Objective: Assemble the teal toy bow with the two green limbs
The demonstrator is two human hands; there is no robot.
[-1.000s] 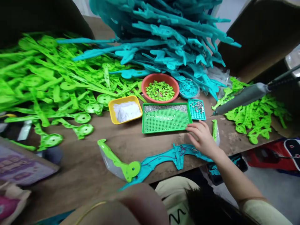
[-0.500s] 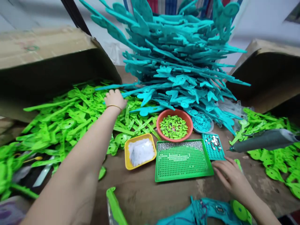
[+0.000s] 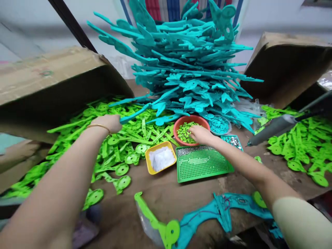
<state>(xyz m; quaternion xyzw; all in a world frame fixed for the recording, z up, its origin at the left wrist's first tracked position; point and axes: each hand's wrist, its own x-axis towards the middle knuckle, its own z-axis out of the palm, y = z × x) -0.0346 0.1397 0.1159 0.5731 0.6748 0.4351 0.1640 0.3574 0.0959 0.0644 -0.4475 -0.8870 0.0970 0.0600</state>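
Note:
My left hand (image 3: 111, 123) is closed around the near end of a long teal plastic piece (image 3: 135, 113), which slants up to the right into the teal pile (image 3: 186, 74). My right hand (image 3: 201, 134) reaches into an orange-red bowl (image 3: 178, 121) of small lime-green plastic pieces (image 3: 183, 133). Its fingers are bunched among them, and their tips are hidden. Nearest me lies an open teal shell (image 3: 198, 218) with thin wires inside, joined to a lime-green part (image 3: 166, 231) with a round end.
Lime-green parts (image 3: 85, 133) heap at left and right (image 3: 298, 145). A yellow tray (image 3: 148, 162) of white material and a green perforated tray (image 3: 204, 169) stand centrally. An electric screwdriver (image 3: 272, 129) hangs at right. Cardboard boxes (image 3: 52, 69) flank the pile.
My right hand has gone from beside the green tray into the red bowl. The left hand has drawn back toward me and leftward, with the teal piece's end in it. The view has shifted.

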